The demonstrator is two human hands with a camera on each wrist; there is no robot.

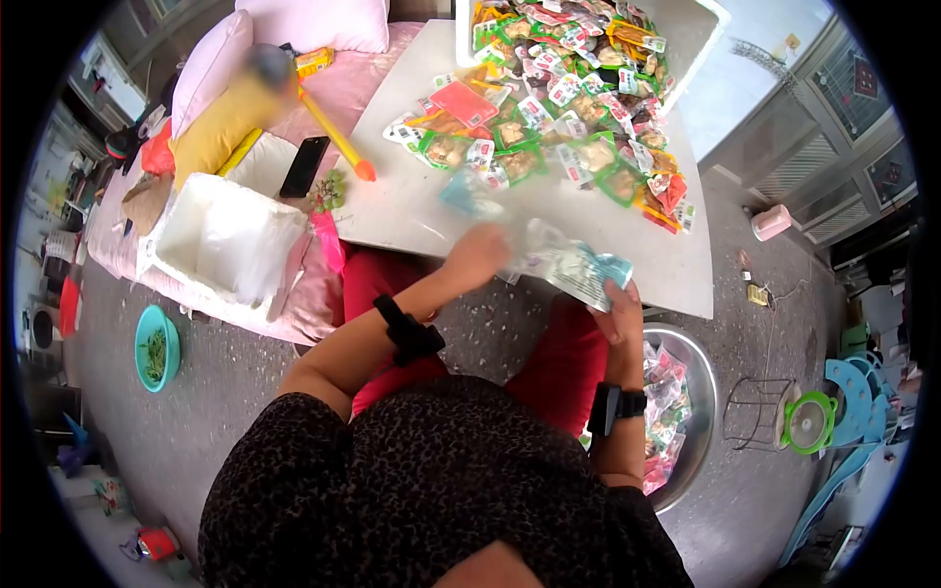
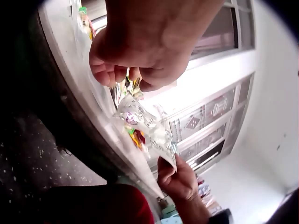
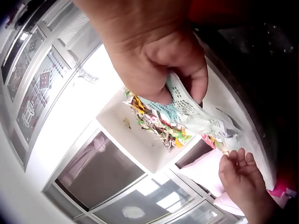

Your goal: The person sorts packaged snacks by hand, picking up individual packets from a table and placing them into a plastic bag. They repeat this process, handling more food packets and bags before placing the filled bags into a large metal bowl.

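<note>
A person's right hand (image 1: 619, 312) pinches the end of a clear and pale-blue printed plastic packet (image 1: 573, 267) above the table's near edge. In the right wrist view the packet (image 3: 187, 105) runs from between thumb and fingers toward the other hand. The left hand (image 1: 477, 257), blurred, is near the packet's far end; its fingers look loosely bent in the right wrist view (image 3: 243, 179), with nothing visible in them. Beyond it on the table lies a blurred bluish packet (image 1: 472, 194). A heap of colourful food packets (image 1: 529, 127) spreads from a white foam box (image 1: 698, 54).
Right of the legs stands a metal basin (image 1: 708, 392) with packets. On the pink-covered seat at left are an empty foam box (image 1: 221, 235), a black phone (image 1: 305, 167) and a yellow stick (image 1: 333, 130). A teal bowl (image 1: 157, 348) stands on the floor.
</note>
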